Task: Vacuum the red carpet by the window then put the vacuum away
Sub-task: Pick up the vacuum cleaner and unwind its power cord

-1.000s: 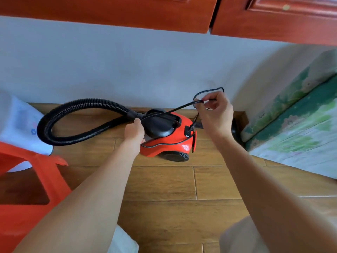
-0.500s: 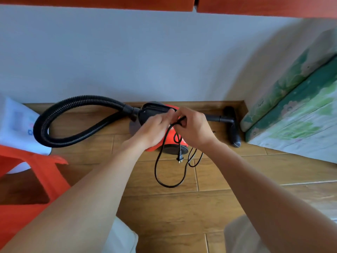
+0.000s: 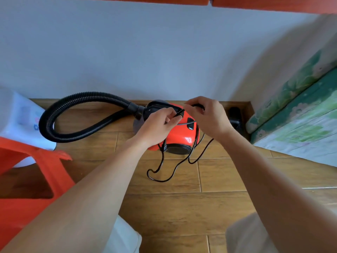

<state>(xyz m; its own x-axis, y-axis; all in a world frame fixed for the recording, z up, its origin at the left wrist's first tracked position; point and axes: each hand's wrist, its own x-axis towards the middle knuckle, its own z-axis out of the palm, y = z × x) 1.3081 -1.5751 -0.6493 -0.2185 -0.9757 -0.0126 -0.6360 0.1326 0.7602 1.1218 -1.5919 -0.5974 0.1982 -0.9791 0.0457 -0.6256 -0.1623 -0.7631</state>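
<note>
1. Head view, the task's thing: the vacuum [image 3: 183, 133], a small red canister with a black top and a black wheel, sits on the wooden floor [image 3: 182, 207] close to the skirting board [image 3: 109, 103] at the foot of the white wall [image 3: 145, 52].
2. Its black ribbed hose [image 3: 54, 114] leaves the canister's left end, swings out in a wide loop to the left and comes back along the floor toward the body.
3. A black floor nozzle [image 3: 235, 118] lies on the floor to the right of the canister, in the corner near the bedding and partly behind the right wrist.
4. The left hand [image 3: 156, 127] reaches over the top of the canister; thumb and curled fingers pinch the black cord [image 3: 164, 173] just above the red shell.
5. The right hand [image 3: 208, 118] hovers over the canister's right end with its fingers curled round a small loop of the same cord, so both hands grip it close together.
6. From the hands the cord drops down the canister's front, and slack loops of it lie on the floor in front of the wheel.
7. To the left, a red plastic stool [image 3: 36, 176] stands in the foreground, and a white bag [image 3: 18, 115] sits behind it near the hose loop.
8. To the right, green patterned bedding [image 3: 300, 121] fills the edge of the frame, well apart from the canister.
9. Along the top edge run red-brown cabinets [image 3: 273, 4] above the wall.
10. Both bare forearms stretch in from the bottom corners, and pale clothing shows beneath them.
</note>
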